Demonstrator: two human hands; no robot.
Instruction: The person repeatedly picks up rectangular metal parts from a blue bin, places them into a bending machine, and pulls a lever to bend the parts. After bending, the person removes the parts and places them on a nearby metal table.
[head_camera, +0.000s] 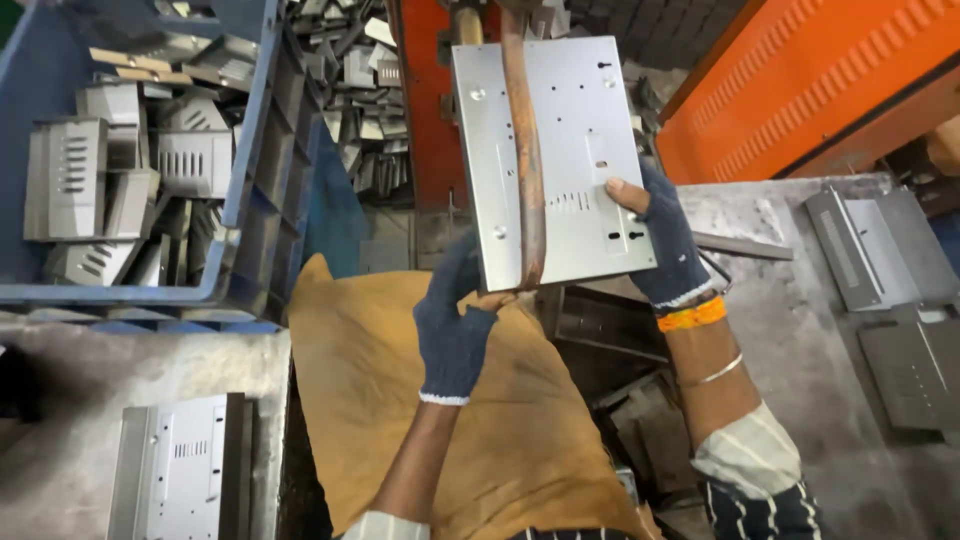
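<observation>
Under copper bar (524, 150) | panel (560, 130) | left hand (452, 325) bottom edge, right hand (668, 240) right edge

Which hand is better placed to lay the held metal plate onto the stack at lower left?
Probably the left hand: it grips the plate at its bottom edge, nearer the stack.

Both hands wear dark blue knitted gloves with a thin white edge at the cuff. The glove on the left hand (455, 325) covers it whole. The glove on the right hand (668, 245) leaves at least the thumb tip bare. On the right wrist sit an orange thread band (692, 315) and, further up the forearm, a thin silver bangle (712, 374). Both sleeves are rolled up: the right sleeve (755, 475) is dark with pale stripes and shows a light turned-back lining, the left sleeve (383, 526) shows pale at the frame's bottom edge.
</observation>
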